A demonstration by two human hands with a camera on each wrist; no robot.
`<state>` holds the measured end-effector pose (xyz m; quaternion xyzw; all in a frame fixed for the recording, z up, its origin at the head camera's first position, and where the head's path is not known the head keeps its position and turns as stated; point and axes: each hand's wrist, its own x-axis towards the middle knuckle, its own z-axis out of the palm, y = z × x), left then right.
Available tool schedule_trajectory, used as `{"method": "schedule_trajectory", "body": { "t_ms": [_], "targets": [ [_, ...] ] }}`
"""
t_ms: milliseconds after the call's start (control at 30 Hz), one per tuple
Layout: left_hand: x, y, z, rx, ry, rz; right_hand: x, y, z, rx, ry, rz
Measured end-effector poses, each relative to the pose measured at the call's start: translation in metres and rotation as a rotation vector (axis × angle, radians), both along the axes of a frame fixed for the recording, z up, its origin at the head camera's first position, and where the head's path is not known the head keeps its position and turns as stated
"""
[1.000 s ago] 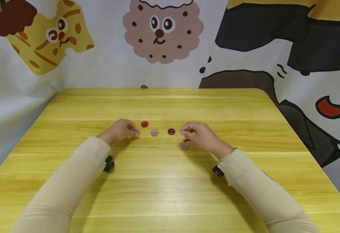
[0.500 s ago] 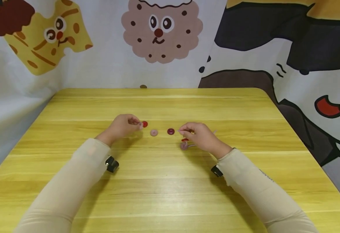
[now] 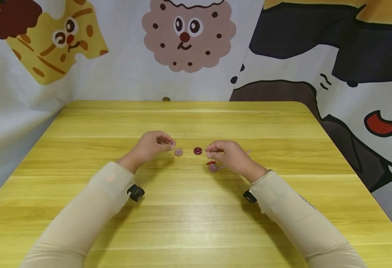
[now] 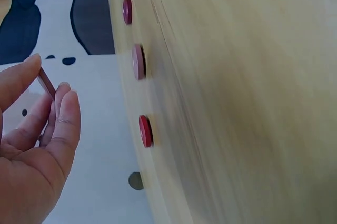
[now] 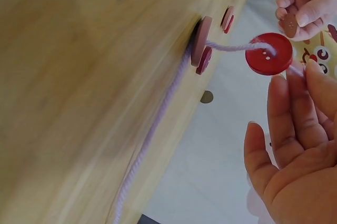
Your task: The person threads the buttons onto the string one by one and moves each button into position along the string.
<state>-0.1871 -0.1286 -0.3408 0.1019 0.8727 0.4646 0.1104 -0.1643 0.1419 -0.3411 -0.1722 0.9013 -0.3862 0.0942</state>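
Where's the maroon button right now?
In the head view, the maroon button is on the table, right of the loose pink button and just left of the right hand.

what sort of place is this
Probably an indoor craft or play corner, though the room beyond is out of view. A wood-look table stands before a backdrop printed with cartoon faces, and the buttons and pale purple string suggest handicraft.

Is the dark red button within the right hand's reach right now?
Probably yes: the dark red button lies close to the right hand, no other button between. But that hand pinches the lavender string, so grasping may mean freeing it first.
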Motion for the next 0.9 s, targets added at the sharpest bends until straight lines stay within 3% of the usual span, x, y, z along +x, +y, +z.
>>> {"method": "schedule_trajectory", "body": {
  "t_ms": [400, 900],
  "targets": [
    [0.006, 0.010, 0.004, 0.000, 0.022, 0.012, 0.001, -0.002, 0.001, -0.034, -0.047, 0.006],
    [0.014, 0.019, 0.009, 0.097, 0.022, 0.018, 0.001, -0.002, 0.001, 0.009, 0.054, 0.017]
  ]
}}
